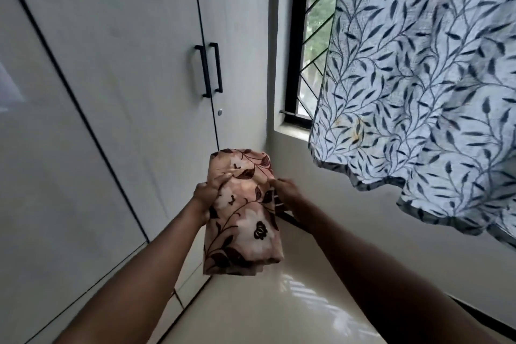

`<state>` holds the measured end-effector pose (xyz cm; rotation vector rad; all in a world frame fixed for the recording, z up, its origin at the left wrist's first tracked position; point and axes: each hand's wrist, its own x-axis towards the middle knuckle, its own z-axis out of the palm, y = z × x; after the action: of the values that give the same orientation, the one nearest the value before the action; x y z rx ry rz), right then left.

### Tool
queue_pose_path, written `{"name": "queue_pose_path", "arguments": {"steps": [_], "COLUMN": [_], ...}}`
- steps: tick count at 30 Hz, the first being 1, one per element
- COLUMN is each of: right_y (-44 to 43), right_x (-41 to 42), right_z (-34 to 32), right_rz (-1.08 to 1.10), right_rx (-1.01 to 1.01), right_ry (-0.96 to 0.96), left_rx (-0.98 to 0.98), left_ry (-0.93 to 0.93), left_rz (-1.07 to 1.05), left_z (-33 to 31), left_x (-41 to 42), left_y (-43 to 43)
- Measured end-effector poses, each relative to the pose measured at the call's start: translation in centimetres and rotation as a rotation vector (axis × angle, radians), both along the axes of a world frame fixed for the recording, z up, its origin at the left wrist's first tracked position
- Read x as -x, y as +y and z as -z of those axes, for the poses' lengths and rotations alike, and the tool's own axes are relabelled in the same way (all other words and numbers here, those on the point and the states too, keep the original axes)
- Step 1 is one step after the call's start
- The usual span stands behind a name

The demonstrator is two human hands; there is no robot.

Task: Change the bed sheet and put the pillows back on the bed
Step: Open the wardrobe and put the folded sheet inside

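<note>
A folded peach bed sheet [245, 215] with dark flowers is held in front of a white wardrobe [111, 92], below its 2 black handles [204, 71]. The left hand [208, 194] and right hand [286, 194] grasp its opposite edges. A leaf-print curtain [418, 78] hangs right of the wardrobe.

Left hand [208, 194], right hand [287, 194] and 2 forearms [377, 274], all bare.

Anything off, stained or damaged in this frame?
The curtain has a small yellow-brown stain near its lower left edge, and its hem is lifted away from the window rather than hanging straight. The folded sheet, held by left hand and right hand, looks neat.
</note>
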<state>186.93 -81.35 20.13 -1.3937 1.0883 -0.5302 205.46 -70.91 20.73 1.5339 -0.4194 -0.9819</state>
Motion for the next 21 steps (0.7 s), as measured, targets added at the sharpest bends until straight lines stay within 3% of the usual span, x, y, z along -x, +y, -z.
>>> {"name": "queue_pose_path", "arguments": {"steps": [6, 10, 13, 17, 21], "right_y": [-11.7, -20.7, -25.7, -29.2, -32.0], "right_x": [-5.6, -10.9, -15.9, -22.2, -28.2], "right_z": [0.2, -1.5, -3.5, -6.9, -11.0], "right_rz": [-0.022, -0.027, -0.061, -0.166, -0.236], "right_rx": [0.013, 0.25, 0.403, 0.556, 0.629], "right_ry": [0.082, 0.212, 0.246, 0.168, -0.04], "left_rx": [-0.045, -0.063, -0.114, -0.188, -0.187], "left_ry": [-0.009, -0.056, -0.088, -0.117, -0.134], "left_rz": [0.076, 0.126, 0.048, -0.058, -0.13], "left_z": [-0.1, -2.0, -0.9, 2.2, -2.2], "left_x": [-5.9, -10.0, -13.3, -18.5, -16.9], "left_y": [-10.2, -15.0, -17.4, -19.6, -19.7]}}
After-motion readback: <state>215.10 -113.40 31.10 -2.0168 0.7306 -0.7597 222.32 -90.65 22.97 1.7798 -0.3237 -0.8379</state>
